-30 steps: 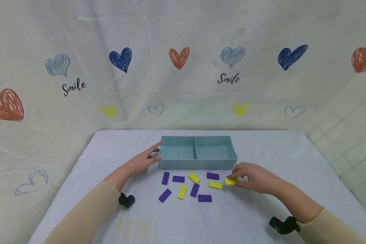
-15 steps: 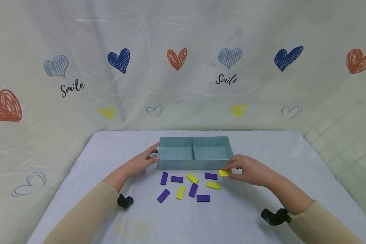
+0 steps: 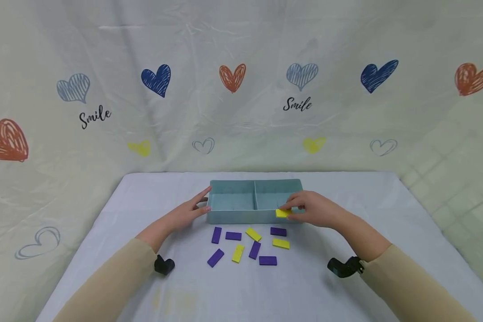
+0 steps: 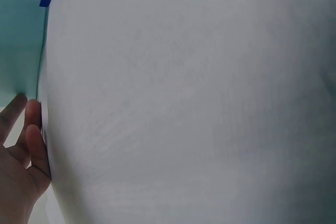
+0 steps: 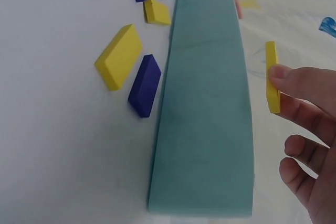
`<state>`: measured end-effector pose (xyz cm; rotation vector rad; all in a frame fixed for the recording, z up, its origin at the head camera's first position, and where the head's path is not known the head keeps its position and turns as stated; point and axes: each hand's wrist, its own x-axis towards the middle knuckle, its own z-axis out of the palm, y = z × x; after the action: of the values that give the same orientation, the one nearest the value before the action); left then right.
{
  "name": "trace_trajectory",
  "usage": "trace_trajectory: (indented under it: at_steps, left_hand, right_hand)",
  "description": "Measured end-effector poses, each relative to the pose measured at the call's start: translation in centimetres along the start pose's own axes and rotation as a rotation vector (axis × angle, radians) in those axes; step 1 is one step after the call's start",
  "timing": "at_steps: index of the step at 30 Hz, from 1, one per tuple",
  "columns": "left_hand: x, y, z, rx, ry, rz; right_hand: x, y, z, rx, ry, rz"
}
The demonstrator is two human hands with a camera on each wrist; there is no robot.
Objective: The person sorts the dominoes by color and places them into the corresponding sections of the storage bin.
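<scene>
Toward the far edge of the tabletop, a thin, rectangular yellow block is pinched by the right hand beside the front rim of the teal box; the left hand, fingers extended, touches its left end. Only the right wrist view shows the block edge-on.

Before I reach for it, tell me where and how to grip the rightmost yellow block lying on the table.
Probably pinch the yellow block across its long edges near the right end, coming from the right: it lies flat, lengthwise roughly left to right, that end is unobstructed, and a purple block sits just beyond its far edge.
</scene>
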<state>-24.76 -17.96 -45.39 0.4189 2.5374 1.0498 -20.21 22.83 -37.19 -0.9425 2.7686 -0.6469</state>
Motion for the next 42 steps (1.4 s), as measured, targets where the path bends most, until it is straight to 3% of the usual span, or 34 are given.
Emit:
trace_trajectory:
  at_steps: [12,19,31,42]
  left_hand:
    - [-0.2,0.2,0.1,-0.015,0.026,0.014]
    - [-0.1,0.3,0.1,-0.011,0.023,0.006]
    - [-0.1,0.4,0.2,-0.023,0.013,-0.005]
    - [0.0,0.3,0.0,-0.013,-0.002,-0.01]
  right_hand:
    - [4.8,-1.6,-0.1,-0.011,-0.016,-0.027]
    - [7.5,-2.4,0.1,0.042,-0.031,-0.033]
    - [12.4,-4.0,1.2,0.052,-0.105,-0.002]
    - [16.0,-4.5,3.2,0.009,-0.127,0.055]
